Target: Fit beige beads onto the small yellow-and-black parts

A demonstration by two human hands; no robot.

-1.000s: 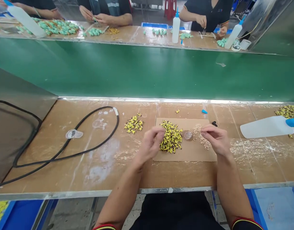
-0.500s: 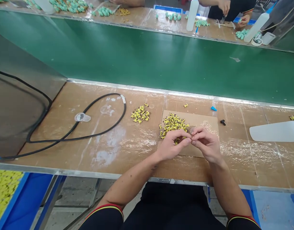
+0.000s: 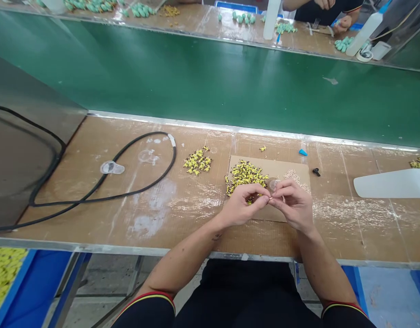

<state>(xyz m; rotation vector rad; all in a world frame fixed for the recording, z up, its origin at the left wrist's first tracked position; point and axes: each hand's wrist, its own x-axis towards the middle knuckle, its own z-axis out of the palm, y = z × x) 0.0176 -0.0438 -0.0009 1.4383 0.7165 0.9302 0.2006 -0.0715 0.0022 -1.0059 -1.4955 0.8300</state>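
Note:
My left hand (image 3: pixel 246 205) and my right hand (image 3: pixel 292 202) meet over a cardboard sheet (image 3: pixel 261 165), their fingertips closed on a tiny pale bead (image 3: pixel 270 198). Just behind my left hand lies a heap of small yellow-and-black pieces (image 3: pixel 244 176). A small clear dish (image 3: pixel 273 184) sits partly behind my right fingers, and a scatter of pale beads (image 3: pixel 293 176) lies beyond them. My hands hide the near part of the heap and the beads.
A smaller pile of yellow-and-black pieces (image 3: pixel 197 161) lies left of the cardboard. A black cable (image 3: pixel 121 196) loops further left. A white plastic bottle (image 3: pixel 391 183) lies on the right. A green partition (image 3: pixel 210 82) separates my bench from co-workers' hands and teal pieces.
My hands have come together from either side of the heap, and their fingertips now close on the bead. The view has tilted down, so the bench sits higher in the frame.

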